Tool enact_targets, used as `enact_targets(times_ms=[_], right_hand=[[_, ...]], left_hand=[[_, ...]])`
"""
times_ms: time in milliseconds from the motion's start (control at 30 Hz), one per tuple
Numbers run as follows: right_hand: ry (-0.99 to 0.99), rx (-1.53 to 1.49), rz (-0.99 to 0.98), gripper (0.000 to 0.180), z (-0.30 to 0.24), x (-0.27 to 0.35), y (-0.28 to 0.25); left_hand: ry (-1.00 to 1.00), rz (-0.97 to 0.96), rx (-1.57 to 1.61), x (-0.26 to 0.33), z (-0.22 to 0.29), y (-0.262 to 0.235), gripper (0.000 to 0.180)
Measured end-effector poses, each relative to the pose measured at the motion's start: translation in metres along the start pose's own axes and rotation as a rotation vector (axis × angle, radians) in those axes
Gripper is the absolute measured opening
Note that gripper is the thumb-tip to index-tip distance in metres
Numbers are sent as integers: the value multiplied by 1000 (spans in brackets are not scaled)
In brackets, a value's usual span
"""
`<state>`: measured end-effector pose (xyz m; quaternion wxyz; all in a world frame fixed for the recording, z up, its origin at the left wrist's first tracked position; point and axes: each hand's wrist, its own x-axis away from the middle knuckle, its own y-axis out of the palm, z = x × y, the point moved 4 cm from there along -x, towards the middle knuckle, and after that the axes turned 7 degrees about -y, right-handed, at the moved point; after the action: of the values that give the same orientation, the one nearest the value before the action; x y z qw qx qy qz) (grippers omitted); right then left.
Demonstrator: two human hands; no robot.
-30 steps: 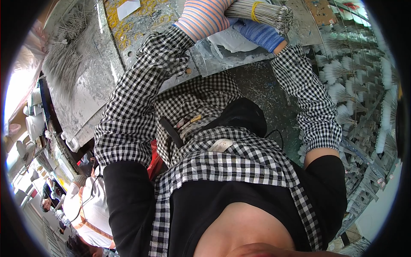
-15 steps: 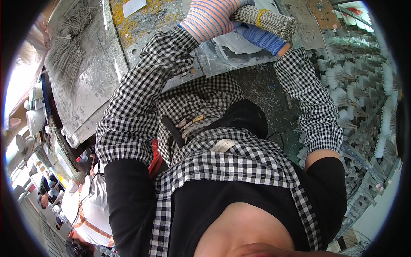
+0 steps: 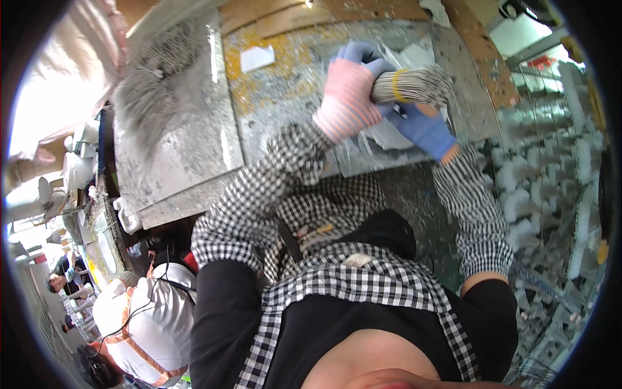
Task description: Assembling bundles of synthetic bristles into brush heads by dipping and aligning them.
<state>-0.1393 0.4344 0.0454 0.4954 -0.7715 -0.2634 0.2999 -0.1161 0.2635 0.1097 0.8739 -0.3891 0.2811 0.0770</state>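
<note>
A bundle of thin grey metal wires (image 3: pixel 424 87), bound by a yellow elastic band (image 3: pixel 396 86), lies held above the worktable with its looped ends pointing right. My left hand (image 3: pixel 350 94), in a pink striped glove with bluish fingers, is closed around the bundle's left end. Just below the bundle is my right hand (image 3: pixel 421 129) in a blue glove, closed against its underside; a bit of bare skin shows at the thumb, and the other fingers are partly hidden. White plastic sheeting (image 3: pixel 392 137) lies on the table beneath both hands.
Loose wires (image 3: pixel 152 97) spread over a grey board at left. Yellow bands (image 3: pixel 240 91) and a white paper (image 3: pixel 257 59) lie on the table. Racks of white-tufted bristle pieces (image 3: pixel 538 168) fill the right side. A co-worker in white (image 3: pixel 146 318) sits at lower left.
The view has shifted, so the table shows farther in. The bundle stays in my hands; it is now blurred at its right end, and my left fingers show bluish above it.
</note>
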Motion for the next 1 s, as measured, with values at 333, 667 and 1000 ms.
enact_targets(times_ms=[333,667,1000], right_hand=[[-138,-440,543,11,-100,-32,-165],[-886,112,410,37,-244,-281,-152],[-587,209,99,31,-278,-422,-61]], left_hand=[[-1183,160,2065,112,10,-70,70],[-791,455,1251,69,-93,-241,44],[-831,587,1009,57,-242,-349,26]])
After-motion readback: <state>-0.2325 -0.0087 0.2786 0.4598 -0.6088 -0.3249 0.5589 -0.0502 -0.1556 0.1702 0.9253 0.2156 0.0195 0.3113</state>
